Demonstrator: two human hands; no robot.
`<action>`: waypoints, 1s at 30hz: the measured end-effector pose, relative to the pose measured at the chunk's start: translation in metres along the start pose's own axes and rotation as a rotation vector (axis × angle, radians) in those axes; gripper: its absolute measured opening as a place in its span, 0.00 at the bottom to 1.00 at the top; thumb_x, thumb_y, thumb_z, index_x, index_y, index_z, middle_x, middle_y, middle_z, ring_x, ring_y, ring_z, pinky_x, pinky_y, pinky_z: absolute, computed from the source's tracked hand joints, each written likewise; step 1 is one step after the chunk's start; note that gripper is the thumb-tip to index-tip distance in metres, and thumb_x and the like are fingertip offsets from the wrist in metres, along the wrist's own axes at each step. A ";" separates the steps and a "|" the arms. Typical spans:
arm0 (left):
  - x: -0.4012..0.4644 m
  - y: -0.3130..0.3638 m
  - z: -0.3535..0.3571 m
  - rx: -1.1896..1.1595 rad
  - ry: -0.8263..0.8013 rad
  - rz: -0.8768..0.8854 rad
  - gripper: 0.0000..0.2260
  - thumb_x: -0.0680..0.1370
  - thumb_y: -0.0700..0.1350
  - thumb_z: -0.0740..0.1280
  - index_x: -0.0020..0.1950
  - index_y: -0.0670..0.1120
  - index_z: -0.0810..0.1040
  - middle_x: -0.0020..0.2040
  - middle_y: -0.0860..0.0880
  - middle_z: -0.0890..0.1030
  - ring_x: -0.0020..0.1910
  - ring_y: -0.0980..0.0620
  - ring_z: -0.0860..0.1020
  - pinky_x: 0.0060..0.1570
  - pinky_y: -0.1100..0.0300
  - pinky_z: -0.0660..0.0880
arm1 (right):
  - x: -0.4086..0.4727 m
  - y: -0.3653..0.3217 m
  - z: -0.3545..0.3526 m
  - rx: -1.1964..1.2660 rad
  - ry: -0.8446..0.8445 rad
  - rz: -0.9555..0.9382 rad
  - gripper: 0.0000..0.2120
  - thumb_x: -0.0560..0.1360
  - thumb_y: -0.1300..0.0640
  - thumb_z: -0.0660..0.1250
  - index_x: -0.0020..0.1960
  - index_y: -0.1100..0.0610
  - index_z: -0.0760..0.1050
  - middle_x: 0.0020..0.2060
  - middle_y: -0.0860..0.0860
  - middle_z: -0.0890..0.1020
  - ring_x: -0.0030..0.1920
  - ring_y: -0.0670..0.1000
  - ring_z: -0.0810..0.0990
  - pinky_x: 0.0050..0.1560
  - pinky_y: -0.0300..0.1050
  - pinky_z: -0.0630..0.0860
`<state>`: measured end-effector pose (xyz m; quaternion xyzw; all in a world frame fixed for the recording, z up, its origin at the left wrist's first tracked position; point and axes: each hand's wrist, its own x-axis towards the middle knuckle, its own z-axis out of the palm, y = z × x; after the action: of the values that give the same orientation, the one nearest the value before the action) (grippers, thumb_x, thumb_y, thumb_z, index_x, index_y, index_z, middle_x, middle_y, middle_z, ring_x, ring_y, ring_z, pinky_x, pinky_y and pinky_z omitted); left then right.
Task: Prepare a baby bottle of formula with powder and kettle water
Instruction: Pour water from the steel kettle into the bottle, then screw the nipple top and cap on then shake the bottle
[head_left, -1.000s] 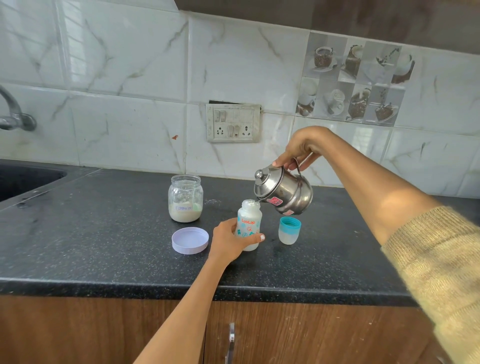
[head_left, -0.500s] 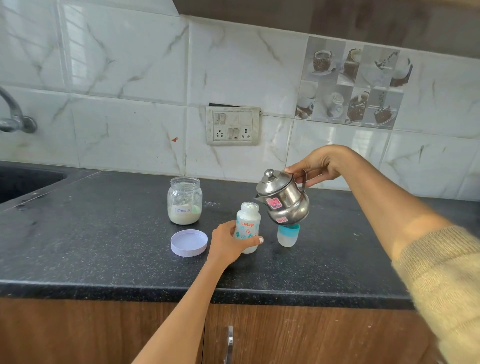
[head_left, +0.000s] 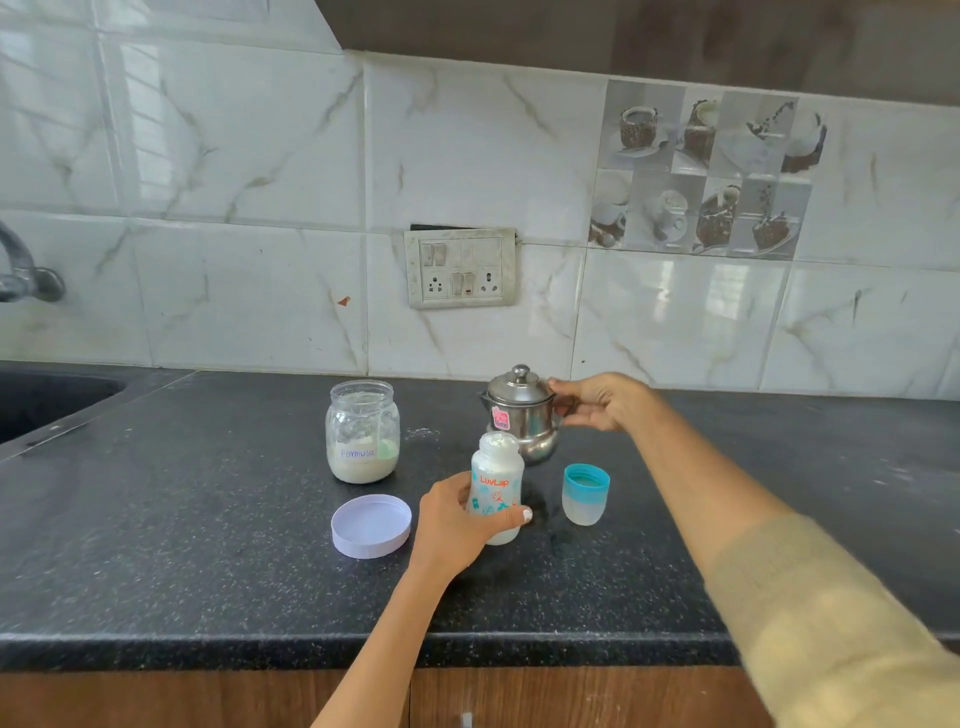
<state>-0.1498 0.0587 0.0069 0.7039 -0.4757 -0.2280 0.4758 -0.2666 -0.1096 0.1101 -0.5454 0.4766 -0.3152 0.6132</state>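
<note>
Upright on the dark countertop (head_left: 208, 519), the baby bottle (head_left: 496, 488) is gripped by the left hand (head_left: 457, 525), fingers curled round its lower body. Just behind it stands the steel kettle (head_left: 521, 415), the right hand (head_left: 602, 402) curled at its handle. Left sits the formula jar (head_left: 362, 431), its lid (head_left: 371, 526) in front; the bottle cap (head_left: 585, 493) stands right.

**Black speckled worktop, five things on it**

The worktop (head_left: 208, 545) is dark speckled stone with a wooden front below. Take the baby bottle (head_left: 497, 488) as the mark: it stands upright near the middle. Just behind it sits a steel kettle (head_left: 521, 415). To its right, near but apart, stands a teal-rimmed bottle cap (head_left: 585, 493). To its left lies a pale lilac lid (head_left: 371, 526), rim up. Behind that lid stands an open glass jar (head_left: 362, 431) labelled Formula, part full of powder.
</note>
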 end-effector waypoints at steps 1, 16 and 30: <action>0.001 -0.001 0.000 0.005 -0.001 0.003 0.29 0.69 0.53 0.73 0.66 0.47 0.70 0.67 0.49 0.73 0.65 0.50 0.73 0.64 0.55 0.69 | 0.007 0.004 0.002 0.017 -0.004 0.000 0.07 0.77 0.63 0.65 0.41 0.63 0.74 0.39 0.56 0.78 0.44 0.51 0.77 0.67 0.53 0.70; 0.001 -0.001 0.001 -0.018 0.025 0.049 0.29 0.68 0.52 0.74 0.66 0.46 0.71 0.65 0.49 0.75 0.63 0.52 0.74 0.60 0.59 0.71 | 0.054 0.026 0.006 0.013 -0.059 -0.009 0.05 0.76 0.60 0.67 0.43 0.61 0.76 0.44 0.55 0.80 0.53 0.51 0.77 0.54 0.47 0.76; -0.002 0.001 0.000 -0.023 0.015 0.021 0.30 0.68 0.51 0.74 0.67 0.46 0.70 0.67 0.48 0.74 0.65 0.49 0.73 0.62 0.55 0.71 | 0.013 0.036 -0.031 -0.251 0.010 -0.229 0.31 0.69 0.48 0.73 0.68 0.59 0.70 0.67 0.55 0.73 0.69 0.52 0.70 0.68 0.46 0.68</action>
<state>-0.1511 0.0606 0.0080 0.6950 -0.4768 -0.2233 0.4897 -0.2953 -0.1257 0.0736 -0.6669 0.4502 -0.3235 0.4979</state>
